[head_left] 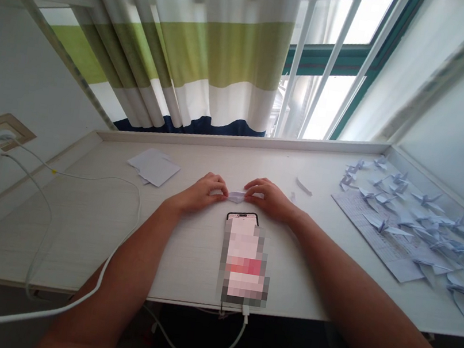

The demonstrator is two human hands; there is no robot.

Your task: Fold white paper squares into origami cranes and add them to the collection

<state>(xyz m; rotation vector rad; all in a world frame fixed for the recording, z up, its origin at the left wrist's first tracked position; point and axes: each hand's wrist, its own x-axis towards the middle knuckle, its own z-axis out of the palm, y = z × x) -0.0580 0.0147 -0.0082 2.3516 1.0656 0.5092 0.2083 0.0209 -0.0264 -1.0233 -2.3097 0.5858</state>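
A small piece of folded white paper (236, 197) lies on the white desk (90, 217), just beyond a phone (244, 257). My left hand (202, 191) pinches its left end with curled fingers. My right hand (267, 197) presses its right end, fingers also bent down onto it. Both forearms rest on the desk on either side of the phone.
Several folded paper cranes (425, 226) lie at the right on a printed sheet (379, 237). A small stack of white paper squares (154, 167) sits at the back left, a paper scrap (303, 186) behind my right hand. A white charging cable (116, 250) loops over the left edge. Striped curtain (213, 66) and window behind.
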